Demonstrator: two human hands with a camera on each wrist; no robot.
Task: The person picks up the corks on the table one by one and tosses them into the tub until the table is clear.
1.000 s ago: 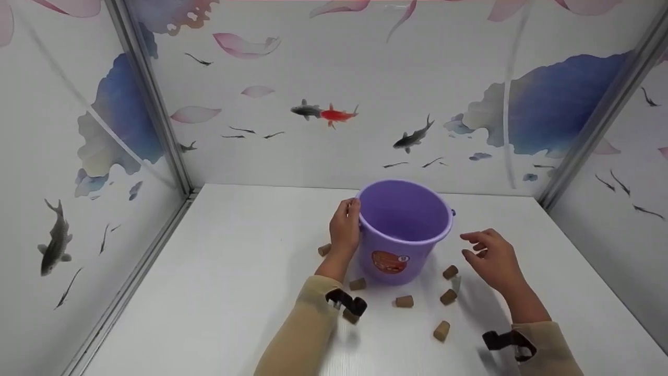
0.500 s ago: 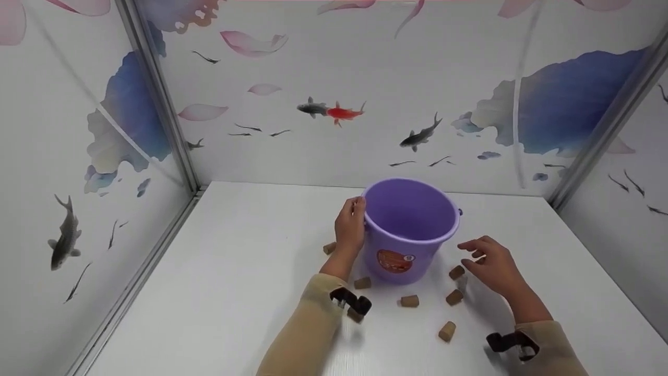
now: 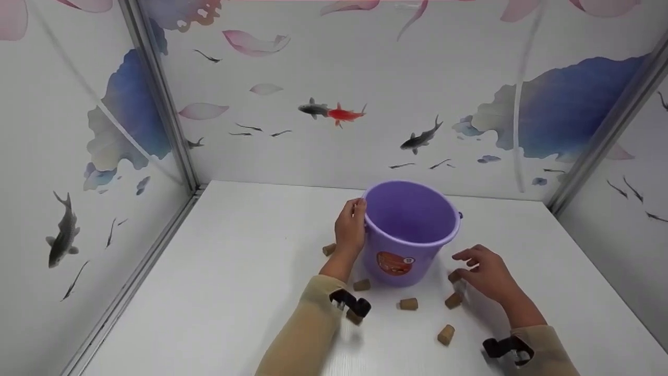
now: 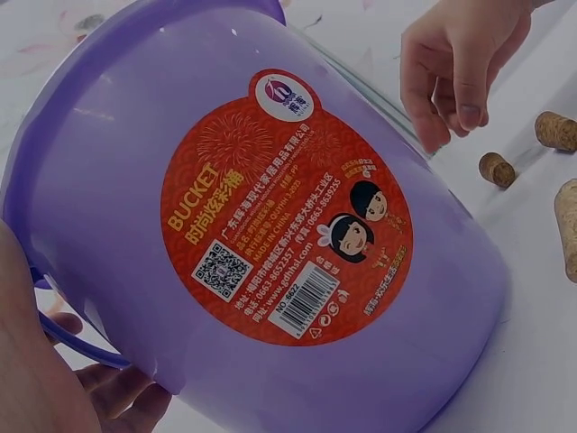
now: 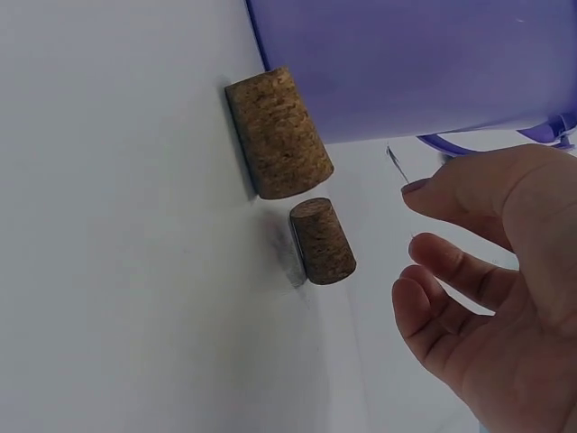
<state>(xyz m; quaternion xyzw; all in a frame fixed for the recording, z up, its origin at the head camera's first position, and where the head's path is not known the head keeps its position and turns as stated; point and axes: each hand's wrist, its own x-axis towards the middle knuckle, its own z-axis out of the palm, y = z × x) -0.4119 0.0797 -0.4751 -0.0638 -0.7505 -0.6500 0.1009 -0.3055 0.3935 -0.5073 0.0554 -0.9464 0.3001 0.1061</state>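
My left hand (image 3: pixel 349 227) holds the purple bucket (image 3: pixel 402 261) at its left side, fingertips up by the rim. Seen from the left wrist, some fingers (image 4: pixel 135 401) are bent near the bucket's purple handle (image 4: pixel 77 343). My right hand (image 3: pixel 488 274) hovers right of the bucket, thumb and fingers apart. Below its fingers, in the head view, a cork stopper (image 3: pixel 455 275) is partly covered. Two cork stoppers, one larger-looking (image 5: pixel 279 133) and one smaller-looking (image 5: pixel 323 242), lie left of that hand in the right wrist view. A thin pale sliver (image 5: pixel 394 161) shows by the thumb tip; its kind is unclear.
More cork stoppers lie around the bucket: one in front (image 3: pixel 408 304), one nearer me (image 3: pixel 445 335), one at the left (image 3: pixel 329 249). Another is partly behind the left wrist strap (image 3: pixel 350 302). Printed panels (image 3: pixel 250 156) enclose the white table (image 3: pixel 235 292).
My right hand has come down slightly and left, now over a cork stopper beside the bucket. My left hand keeps its hold on the bucket. The head view has shifted a little.
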